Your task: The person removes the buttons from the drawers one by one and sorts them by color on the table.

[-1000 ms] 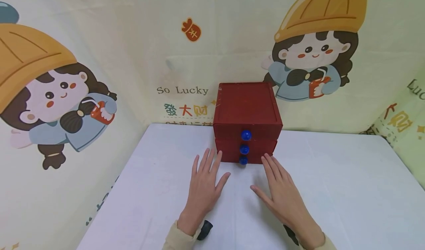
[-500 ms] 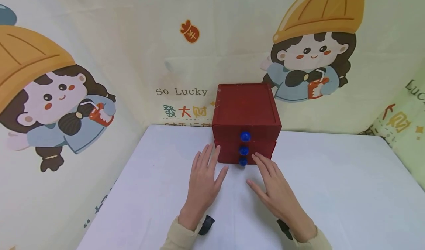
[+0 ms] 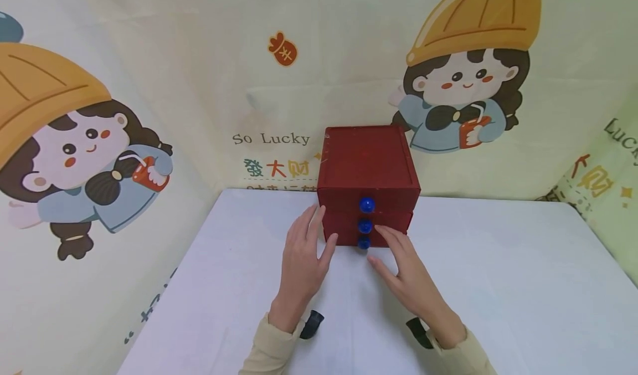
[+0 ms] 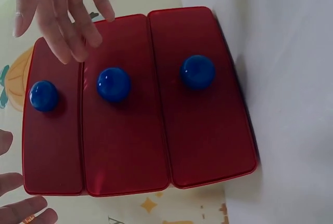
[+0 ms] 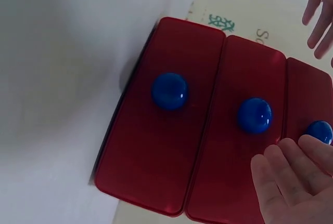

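A red box with three stacked drawers (image 3: pixel 369 156) stands on the white table, each drawer front bearing a round blue knob. In the head view the top knob (image 3: pixel 366 205), middle knob (image 3: pixel 365 226) and bottom knob (image 3: pixel 364 243) line up vertically. My left hand (image 3: pixel 301 258) hovers before the box's left side, fingers extended and thumb spread. The right hand (image 3: pixel 411 278) is in front of the right half, its fingertips close to the middle knob. Both hands hold nothing. All three drawers appear closed in the left wrist view, where the middle drawer front (image 4: pixel 125 146) faces the camera.
The white table (image 3: pixel 498 286) extends to both sides of the box. Behind it hangs a cream cloth (image 3: pixel 319 42) printed with cartoon figures and lettering. Dark straps (image 3: pixel 312 325) show at the wrists.
My right hand has moved left, from the box's right edge toward the knobs. The left hand has risen slightly along the left side. The box stays put with its drawers closed.
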A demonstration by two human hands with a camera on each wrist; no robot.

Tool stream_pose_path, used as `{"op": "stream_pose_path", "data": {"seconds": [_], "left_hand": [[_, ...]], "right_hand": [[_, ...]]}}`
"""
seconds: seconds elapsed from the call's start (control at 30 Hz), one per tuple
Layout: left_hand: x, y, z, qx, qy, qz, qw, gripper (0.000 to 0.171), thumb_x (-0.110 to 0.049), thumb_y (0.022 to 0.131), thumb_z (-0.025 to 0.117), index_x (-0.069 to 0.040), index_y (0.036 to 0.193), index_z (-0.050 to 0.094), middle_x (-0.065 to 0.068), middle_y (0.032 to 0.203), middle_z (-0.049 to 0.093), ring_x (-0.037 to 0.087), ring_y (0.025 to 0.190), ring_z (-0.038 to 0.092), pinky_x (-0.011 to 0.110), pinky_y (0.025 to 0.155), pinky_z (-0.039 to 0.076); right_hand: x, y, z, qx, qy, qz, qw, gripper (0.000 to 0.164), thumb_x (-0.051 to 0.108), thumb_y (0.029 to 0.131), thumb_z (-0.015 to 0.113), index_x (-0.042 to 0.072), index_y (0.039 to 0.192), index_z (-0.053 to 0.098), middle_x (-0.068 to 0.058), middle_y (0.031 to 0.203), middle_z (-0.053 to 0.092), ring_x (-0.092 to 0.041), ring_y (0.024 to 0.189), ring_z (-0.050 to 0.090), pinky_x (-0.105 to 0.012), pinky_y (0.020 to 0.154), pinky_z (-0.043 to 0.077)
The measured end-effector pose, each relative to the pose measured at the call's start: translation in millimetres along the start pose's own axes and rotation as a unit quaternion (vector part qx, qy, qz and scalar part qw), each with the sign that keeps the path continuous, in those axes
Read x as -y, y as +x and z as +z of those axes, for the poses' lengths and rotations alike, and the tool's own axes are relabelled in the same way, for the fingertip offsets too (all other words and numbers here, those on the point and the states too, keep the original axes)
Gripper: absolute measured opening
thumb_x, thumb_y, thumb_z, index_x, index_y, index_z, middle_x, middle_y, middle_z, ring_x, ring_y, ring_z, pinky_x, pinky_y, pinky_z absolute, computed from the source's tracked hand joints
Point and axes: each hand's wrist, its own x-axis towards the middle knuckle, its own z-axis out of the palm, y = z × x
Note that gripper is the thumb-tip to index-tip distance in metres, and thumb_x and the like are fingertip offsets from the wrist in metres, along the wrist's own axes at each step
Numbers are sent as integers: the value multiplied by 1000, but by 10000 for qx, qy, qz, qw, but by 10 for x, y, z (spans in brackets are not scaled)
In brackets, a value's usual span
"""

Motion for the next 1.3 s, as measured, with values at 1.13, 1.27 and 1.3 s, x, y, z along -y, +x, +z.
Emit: {"op": "stream_pose_path", "data": {"seconds": [1.13, 1.27, 1.3], "left_hand": [[179, 409, 57, -349, -427, -131, 9984, 55, -30, 100, 58, -12, 150, 44, 10, 152, 45, 25, 138, 45, 45, 108, 45], [196, 456, 63, -308, -524, -205, 9979, 54, -32, 101, 56, -12, 149, 44, 7, 153, 44, 23, 139, 44, 44, 110, 44], [199, 470, 64, -310, -548, -222, 9978, 53, -32, 101, 55, -12, 149, 44, 7, 153, 44, 23, 140, 43, 43, 110, 43]], "right_hand": [[21, 386, 7, 191, 2087, 714, 9752, 34, 19, 104, 53, 5, 135, 54, -11, 129, 61, -22, 110, 63, -23, 88, 54], [26, 424, 7, 257, 2450, 764, 9662, 36, 18, 104, 51, 0, 135, 52, -20, 126, 61, -32, 108, 64, -32, 87, 58], [29, 434, 7, 280, 2527, 793, 9639, 36, 19, 105, 51, 0, 135, 51, -20, 126, 62, -35, 107, 64, -37, 86, 59]]}}
